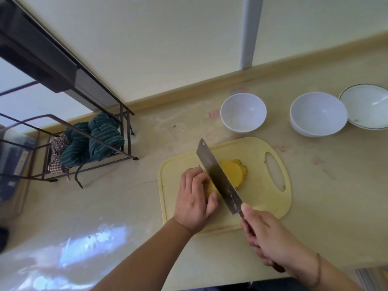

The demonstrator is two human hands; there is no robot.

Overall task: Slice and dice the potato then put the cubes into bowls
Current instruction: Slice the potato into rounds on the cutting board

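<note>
A pale yellow cutting board (260,196) lies on the counter. On it sits a yellow potato (211,189), partly cut, with several slices (233,172) leaning to the right of the blade. My left hand (194,199) grips the uncut part of the potato, fingers curled over it. My right hand (270,238) holds the dark handle of a cleaver (218,178), forefinger along the blade's spine. The blade stands in the potato between my left hand and the slices. Two white bowls (243,112) (318,116) stand empty behind the board.
A white plate (367,107) with a dark rim leans on the right bowl at the far right. A metal wire rack (88,152) holding green striped cloth stands at the left. The wall's low ledge runs behind the bowls.
</note>
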